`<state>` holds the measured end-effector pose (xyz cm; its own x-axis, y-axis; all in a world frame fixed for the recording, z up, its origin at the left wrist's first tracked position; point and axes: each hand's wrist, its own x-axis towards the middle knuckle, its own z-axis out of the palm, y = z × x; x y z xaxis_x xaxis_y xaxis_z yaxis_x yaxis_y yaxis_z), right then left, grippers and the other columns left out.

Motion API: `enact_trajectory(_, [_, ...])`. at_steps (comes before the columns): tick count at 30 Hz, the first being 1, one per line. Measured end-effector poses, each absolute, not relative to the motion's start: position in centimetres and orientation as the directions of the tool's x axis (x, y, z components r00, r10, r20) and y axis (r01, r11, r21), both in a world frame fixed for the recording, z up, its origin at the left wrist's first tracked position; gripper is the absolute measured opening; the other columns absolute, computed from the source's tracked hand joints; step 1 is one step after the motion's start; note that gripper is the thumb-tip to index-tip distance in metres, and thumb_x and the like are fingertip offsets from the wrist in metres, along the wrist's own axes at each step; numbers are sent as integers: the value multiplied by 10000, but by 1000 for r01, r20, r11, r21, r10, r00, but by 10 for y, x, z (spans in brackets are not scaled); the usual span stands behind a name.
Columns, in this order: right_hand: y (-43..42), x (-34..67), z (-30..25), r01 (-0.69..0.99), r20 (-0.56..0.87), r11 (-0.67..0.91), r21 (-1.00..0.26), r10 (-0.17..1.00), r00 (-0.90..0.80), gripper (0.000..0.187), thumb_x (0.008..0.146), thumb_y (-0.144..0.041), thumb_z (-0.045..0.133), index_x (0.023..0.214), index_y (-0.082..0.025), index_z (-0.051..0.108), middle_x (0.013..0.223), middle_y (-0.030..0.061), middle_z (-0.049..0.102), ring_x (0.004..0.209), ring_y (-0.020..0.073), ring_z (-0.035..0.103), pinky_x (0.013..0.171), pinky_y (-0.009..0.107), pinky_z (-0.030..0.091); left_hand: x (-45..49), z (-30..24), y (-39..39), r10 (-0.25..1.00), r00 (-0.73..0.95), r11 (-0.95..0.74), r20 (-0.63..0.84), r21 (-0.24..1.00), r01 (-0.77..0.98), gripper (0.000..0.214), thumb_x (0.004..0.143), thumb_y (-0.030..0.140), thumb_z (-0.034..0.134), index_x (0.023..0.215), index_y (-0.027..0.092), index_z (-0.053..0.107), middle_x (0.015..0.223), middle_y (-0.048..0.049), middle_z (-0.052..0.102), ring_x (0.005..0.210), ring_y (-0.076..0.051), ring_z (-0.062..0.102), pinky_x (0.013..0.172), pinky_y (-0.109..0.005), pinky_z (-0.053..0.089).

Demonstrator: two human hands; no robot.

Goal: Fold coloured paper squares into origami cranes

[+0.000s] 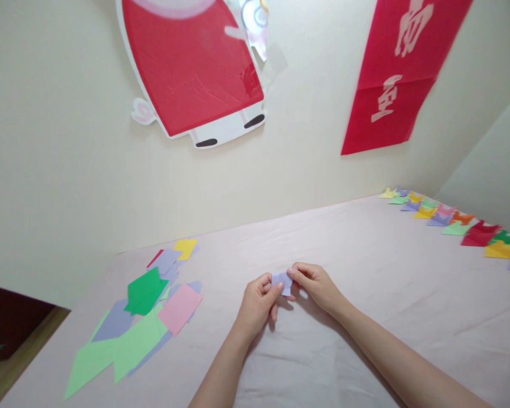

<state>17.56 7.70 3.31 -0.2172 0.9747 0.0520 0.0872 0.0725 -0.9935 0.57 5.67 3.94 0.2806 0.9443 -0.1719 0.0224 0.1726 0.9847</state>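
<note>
A small folded piece of lilac paper (283, 281) is held just above the table between both hands. My left hand (258, 303) pinches its left side with thumb and fingers curled. My right hand (317, 285) pinches its right edge, fingers closed on it. Both forearms reach in from the bottom of the view. The paper is partly hidden by my fingertips.
The table (365, 266) wears a pale pink cloth. Loose coloured paper sheets (144, 317), green, pink, lilac and yellow, lie at the left. A row of folded paper pieces (459, 224) runs along the far right edge. Red decorations (191, 68) hang on the wall behind.
</note>
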Motion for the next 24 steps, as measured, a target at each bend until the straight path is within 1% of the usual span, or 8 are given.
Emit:
enact_trajectory(6, [78, 176, 30, -40, 83, 75, -996, 957, -278, 295, 798, -477, 667, 844, -188, 622, 690, -8, 590, 664, 159, 543, 653, 287, 418, 7, 37, 54, 969, 224, 100, -107, 994, 40, 343, 825, 506, 622, 850, 169, 562, 647, 15, 626, 356, -60, 425, 386, -184, 312])
enact_trajectory(9, [80, 176, 29, 23, 182, 194, -981, 950, -254, 176, 802, -368, 663, 815, -194, 642, 801, 19, 592, 752, 172, 544, 710, 302, 425, 7, 42, 50, 986, 147, -103, 77, 978, 181, 166, 862, 353, 588, 837, 194, 545, 788, -7, 622, 552, -110, 538, 508, -220, 411])
enact_trajectory(11, [79, 175, 29, 96, 239, 261, -961, 952, -192, 110, 802, -310, 649, 821, -202, 641, 851, 21, 571, 757, 166, 521, 707, 297, 419, 5, 46, 48, 949, 116, -315, 293, 869, 383, 92, 838, 195, 565, 775, 204, 499, 891, -32, 604, 760, -163, 571, 667, -272, 450])
enact_trajectory(12, [79, 175, 29, 124, 251, 274, -954, 952, -173, 89, 806, -287, 637, 840, -205, 633, 858, 19, 564, 752, 163, 514, 701, 295, 417, 4, 48, 47, 915, 127, -393, 383, 776, 493, 134, 807, 119, 548, 745, 208, 468, 903, -37, 586, 833, -185, 556, 731, -299, 441])
enact_trajectory(14, [78, 173, 30, 167, 267, 295, -941, 948, -172, 75, 812, -241, 612, 880, -209, 611, 859, 17, 556, 756, 165, 511, 705, 296, 418, 4, 49, 46, 870, 187, -455, 456, 598, 660, 213, 750, 18, 502, 724, 216, 429, 860, -35, 546, 879, -213, 513, 778, -336, 413])
enact_trajectory(16, [76, 171, 31, 200, 291, 332, -922, 934, -209, 88, 816, -182, 572, 897, -210, 590, 861, 19, 555, 780, 171, 514, 728, 304, 420, 5, 47, 46, 876, 251, -449, 412, 505, 737, 242, 737, -21, 459, 746, 220, 438, 844, -37, 526, 857, -220, 491, 752, -342, 404])
enact_trajectory(18, [73, 170, 33, 225, 316, 372, -900, 915, -251, 119, 807, -128, 535, 884, -210, 573, 860, 20, 554, 798, 177, 512, 748, 311, 419, 7, 44, 45, 893, 290, -435, 344, 497, 751, 255, 739, -30, 434, 782, 220, 460, 869, -43, 530, 857, -223, 492, 746, -346, 411])
enact_trajectory(24, [70, 171, 34, 292, 317, 424, -857, 882, -350, 238, 710, -11, 476, 813, -212, 549, 826, 17, 562, 824, 190, 504, 762, 318, 411, -1, 52, 45, 923, 364, -350, 123, 662, 663, 341, 681, 10, 509, 948, 211, 576, 996, -53, 547, 994, -234, 508, 883, -362, 435])
